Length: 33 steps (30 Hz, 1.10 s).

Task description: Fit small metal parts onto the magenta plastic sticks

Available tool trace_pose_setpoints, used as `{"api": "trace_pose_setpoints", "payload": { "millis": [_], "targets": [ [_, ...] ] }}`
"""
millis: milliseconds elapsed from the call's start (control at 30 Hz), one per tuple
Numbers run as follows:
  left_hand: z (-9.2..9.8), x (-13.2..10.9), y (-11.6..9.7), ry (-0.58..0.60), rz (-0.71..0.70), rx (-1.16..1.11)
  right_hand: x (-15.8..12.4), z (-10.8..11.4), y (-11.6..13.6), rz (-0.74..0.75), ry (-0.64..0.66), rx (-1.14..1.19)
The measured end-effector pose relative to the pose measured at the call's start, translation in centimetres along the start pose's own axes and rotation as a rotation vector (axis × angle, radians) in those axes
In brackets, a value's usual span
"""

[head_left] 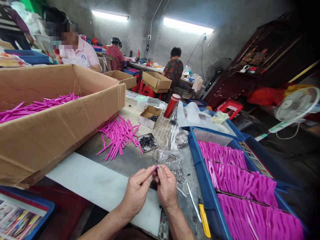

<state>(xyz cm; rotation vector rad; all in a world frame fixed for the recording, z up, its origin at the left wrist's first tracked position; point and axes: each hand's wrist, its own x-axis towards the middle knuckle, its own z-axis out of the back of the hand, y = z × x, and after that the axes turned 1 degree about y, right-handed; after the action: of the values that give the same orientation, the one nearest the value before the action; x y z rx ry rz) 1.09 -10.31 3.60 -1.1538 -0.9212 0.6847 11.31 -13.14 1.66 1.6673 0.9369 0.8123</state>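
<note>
My left hand [137, 190] and my right hand [166, 186] meet above the front of the table, fingertips pinched together. Between them shows the tip of a small magenta plastic piece [155, 168]; most of it is hidden by my fingers. The left thumb and forefinger grip it, and the right fingertips close at its end on something too small to make out. Just beyond my hands lies a clear bag of small metal parts [171, 158]. Loose metal parts [178, 175] are spread beside the right hand. Further off sit a tray of black parts [148, 142] and a pile of magenta sticks [119, 135].
A large cardboard box [62, 133] of magenta sticks stands left, over a white board [105, 186]. On the right is a blue crate [207, 186] with rows of magenta pieces. A yellow-handled screwdriver [204, 220], a red bottle [172, 106] and a small carton [147, 122] lie around. Several people sit behind.
</note>
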Motion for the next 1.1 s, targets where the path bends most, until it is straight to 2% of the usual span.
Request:
{"api": "trace_pose_setpoints", "payload": {
  "millis": [367,733,1100],
  "targets": [
    [0.07,0.02,-0.05,-0.008,-0.001,0.015,0.15,0.16,-0.02,0.014,-0.048,-0.014],
    [-0.09,-0.13,0.27,-0.020,-0.035,0.045,-0.27,-0.10,0.32,-0.004,-0.010,-0.025],
    [-0.07,-0.11,0.13,-0.026,-0.021,0.030,-0.39,-0.37,0.60,0.043,-0.036,-0.110]
  ]
}}
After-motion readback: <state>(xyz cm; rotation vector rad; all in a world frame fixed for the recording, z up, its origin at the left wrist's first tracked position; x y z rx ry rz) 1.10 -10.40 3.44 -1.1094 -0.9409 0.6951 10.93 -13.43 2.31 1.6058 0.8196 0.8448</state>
